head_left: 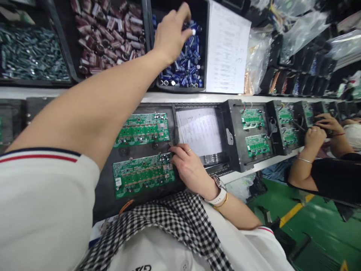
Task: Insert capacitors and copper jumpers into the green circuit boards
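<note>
My left hand (173, 34) is over a black bin of blue cylindrical capacitors (190, 56), its thumb and index finger apart. A small white spot shows at the thumb tip; I cannot tell what it is. At the right ends of two green circuit boards, my right hand (184, 162) has its fingers bent together. Whatever they pinch is hidden or too small to name. The nearer circuit board (143, 175) lies flat in a dark fixture tray (105, 199). The farther circuit board (143, 128) lies beyond it, partly covered by my left forearm.
Bins of maroon capacitors (109, 34) and small dark green parts (34, 52) stand at the back left. A printed sheet (227, 49) is beside the blue capacitors; another paper (200, 130) lies in the fixture. Farther right, a co-worker's hands (316, 137) are over more boards.
</note>
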`<state>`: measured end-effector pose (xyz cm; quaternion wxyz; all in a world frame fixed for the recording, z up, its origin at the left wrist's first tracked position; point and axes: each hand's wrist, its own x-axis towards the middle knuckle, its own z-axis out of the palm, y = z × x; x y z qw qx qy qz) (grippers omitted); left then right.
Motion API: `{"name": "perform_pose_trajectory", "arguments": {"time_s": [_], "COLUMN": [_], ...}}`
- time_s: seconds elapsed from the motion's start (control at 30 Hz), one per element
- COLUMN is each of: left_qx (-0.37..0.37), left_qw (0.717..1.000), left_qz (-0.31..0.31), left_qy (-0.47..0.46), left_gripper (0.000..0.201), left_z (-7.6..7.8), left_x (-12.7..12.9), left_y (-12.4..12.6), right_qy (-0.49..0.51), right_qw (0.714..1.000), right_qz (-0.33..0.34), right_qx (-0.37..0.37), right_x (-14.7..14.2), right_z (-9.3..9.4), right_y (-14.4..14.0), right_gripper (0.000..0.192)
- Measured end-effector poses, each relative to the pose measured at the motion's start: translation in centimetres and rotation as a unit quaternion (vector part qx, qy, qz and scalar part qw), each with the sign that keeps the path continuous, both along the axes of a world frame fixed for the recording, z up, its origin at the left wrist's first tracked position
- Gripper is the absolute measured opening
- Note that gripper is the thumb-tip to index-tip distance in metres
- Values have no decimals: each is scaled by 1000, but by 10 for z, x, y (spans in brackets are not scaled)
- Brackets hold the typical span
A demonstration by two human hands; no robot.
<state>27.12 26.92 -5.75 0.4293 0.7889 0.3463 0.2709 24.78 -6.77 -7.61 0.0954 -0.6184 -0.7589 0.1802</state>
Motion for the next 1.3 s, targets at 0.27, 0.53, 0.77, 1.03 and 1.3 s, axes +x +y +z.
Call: {"name": "perform_pose_trajectory", "arguments": {"time_s": [0.27,0.53,0.77,1.03,1.3], "left_qx": [-322,-488,-589,-727,-717], "left_qw": [935,854,768,562,569], "left_qz": [-83,-94,120,197,211], "left_qy": [-122,-156,-218,-343,-343], "left_gripper": [27,30,12,9,8], "left_z": [33,52,40,7,-4], "left_x": [-69,-145,-219,-210,-187], "left_y": [-61,-152,-208,-265,-263], "right_qy": [212,420,249,-69,-132], "right_qw": [965,878,963,996,985], "right_qz": [-139,-187,-81,-15,45], "right_qx": [67,131,62,52,100], "right_x": [44,32,29,20,21], "right_z": [39,51,31,-8,-16], "right_y": [52,91,72,90,95], "right_gripper": [17,28,16,21,25]}}
